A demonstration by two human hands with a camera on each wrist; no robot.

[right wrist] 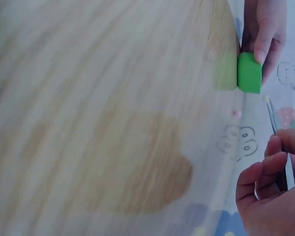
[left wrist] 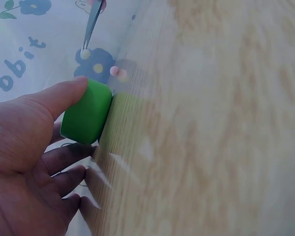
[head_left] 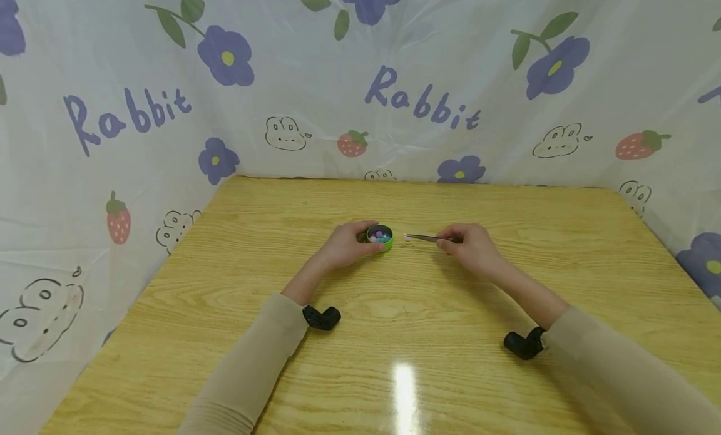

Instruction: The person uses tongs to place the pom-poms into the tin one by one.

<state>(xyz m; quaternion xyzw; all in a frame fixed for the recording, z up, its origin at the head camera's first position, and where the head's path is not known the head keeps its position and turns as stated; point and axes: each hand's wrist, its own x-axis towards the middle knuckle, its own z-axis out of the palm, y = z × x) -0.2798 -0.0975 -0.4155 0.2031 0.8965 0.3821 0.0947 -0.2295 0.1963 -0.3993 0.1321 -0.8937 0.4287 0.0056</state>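
A small round green container (head_left: 387, 246) stands on the table, with purple, pink and blue-green beads (head_left: 379, 236) inside. My left hand (head_left: 345, 246) grips it between thumb and fingers; in the left wrist view the thumb lies on the container's rim (left wrist: 91, 110). To the right, my right hand (head_left: 474, 250) pinches metal tweezers (head_left: 426, 238), which point left toward the container. At their tips is a whitish bead (right wrist: 266, 99), held above the table and apart from the container. A pink bead (left wrist: 114, 71) lies on the tabletop beside the container.
The wood-grain table (head_left: 366, 322) has a glossy surface that reflects light near its front. A white printed cloth (head_left: 315, 84) hangs behind it and at the sides. Black wrist devices (head_left: 322, 318) sit at both sleeve cuffs.
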